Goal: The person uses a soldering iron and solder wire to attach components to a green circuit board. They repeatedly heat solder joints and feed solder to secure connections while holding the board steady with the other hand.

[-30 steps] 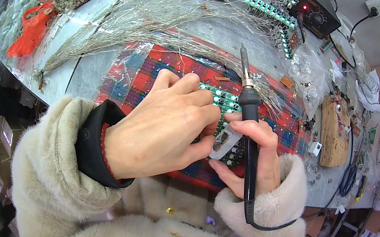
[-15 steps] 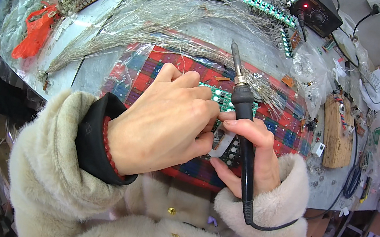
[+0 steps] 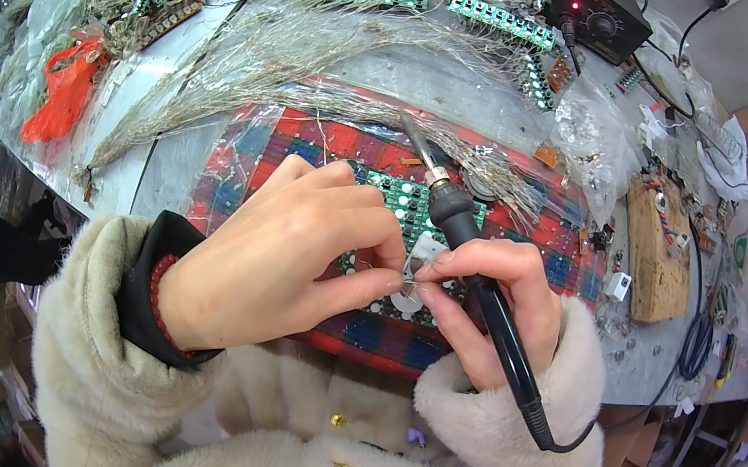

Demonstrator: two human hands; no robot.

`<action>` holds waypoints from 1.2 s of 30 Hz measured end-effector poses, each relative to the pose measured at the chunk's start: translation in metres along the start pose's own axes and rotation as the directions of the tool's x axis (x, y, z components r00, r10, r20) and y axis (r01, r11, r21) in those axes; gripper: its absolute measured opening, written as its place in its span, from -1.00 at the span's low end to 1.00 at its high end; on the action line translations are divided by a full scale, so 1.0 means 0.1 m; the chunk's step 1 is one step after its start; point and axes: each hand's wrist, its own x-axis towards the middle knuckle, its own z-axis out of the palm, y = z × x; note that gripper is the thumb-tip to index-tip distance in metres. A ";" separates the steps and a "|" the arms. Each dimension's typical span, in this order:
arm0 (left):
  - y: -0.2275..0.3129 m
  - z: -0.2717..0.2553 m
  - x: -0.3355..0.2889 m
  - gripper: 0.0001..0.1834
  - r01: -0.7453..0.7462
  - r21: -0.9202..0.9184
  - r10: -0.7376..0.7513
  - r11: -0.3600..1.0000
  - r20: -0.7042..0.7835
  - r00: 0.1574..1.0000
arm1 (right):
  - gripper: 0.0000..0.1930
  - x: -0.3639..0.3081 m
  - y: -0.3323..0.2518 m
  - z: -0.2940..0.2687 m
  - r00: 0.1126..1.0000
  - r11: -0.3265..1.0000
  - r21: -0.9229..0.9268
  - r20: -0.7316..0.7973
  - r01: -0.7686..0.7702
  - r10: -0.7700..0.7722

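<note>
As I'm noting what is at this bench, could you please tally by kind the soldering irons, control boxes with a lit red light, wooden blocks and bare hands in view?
Black-handled soldering iron with a metal tip: 1
Black control box with a lit red light: 1
Rough brown wooden block: 1
Bare hands, left hand and right hand: 2
Total: 5

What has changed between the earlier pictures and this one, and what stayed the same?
The soldering iron has swung its tip left. The left hand has drawn slightly left; the right hand has closed its fingertips together. The right hand still holds the iron; the wire bundle and wooden block stay put.
</note>
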 end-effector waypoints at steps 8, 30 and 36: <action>0.01 0.14 -0.03 -0.82 -0.156 0.068 0.169 0.985 -0.267 0.949 | -0.66 0.03 -0.10 0.04 0.977 0.960 0.213 -0.074 -0.181 0.201; -0.02 0.15 0.11 -0.89 0.139 -0.021 -0.139 0.990 -0.005 0.990 | -0.38 -0.18 -0.06 -0.01 0.998 0.940 -0.338 -0.022 0.047 -0.058; -0.04 0.15 0.19 -0.81 0.097 0.135 -0.094 0.986 -0.023 0.995 | -0.30 -0.16 -0.03 0.01 0.998 0.920 -0.386 0.024 0.069 -0.065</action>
